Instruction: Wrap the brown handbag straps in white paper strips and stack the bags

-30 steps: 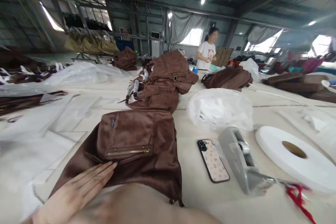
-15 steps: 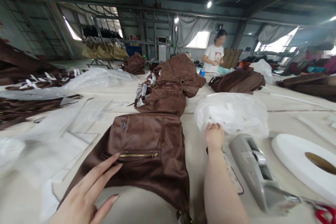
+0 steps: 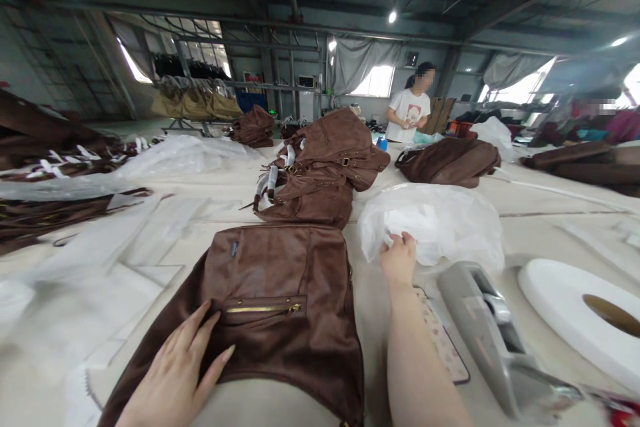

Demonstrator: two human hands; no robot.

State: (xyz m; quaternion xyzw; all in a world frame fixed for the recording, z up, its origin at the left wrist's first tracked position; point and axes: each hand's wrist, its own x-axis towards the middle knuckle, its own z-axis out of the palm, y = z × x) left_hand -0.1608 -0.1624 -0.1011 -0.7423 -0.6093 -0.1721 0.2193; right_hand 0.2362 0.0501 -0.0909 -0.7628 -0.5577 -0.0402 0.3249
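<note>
A brown bag with a gold zipper lies flat on the table in front of me. My left hand rests on its lower left part, fingers spread, holding nothing. To the right of the bag, my right hand reaches to the near edge of a clear plastic bag with white pieces in it. Its fingers are bent and closed on a white piece at the plastic bag's mouth.
A grey tape dispenser, a patterned phone-like object and a large white roll lie at the right. More brown bags are piled behind. Plastic sheets cover the left. A person stands beyond the table.
My left hand has settled lower onto the brown bag. My right hand has shifted slightly left, its fingers now at the white pieces. The person beyond has turned their head.
</note>
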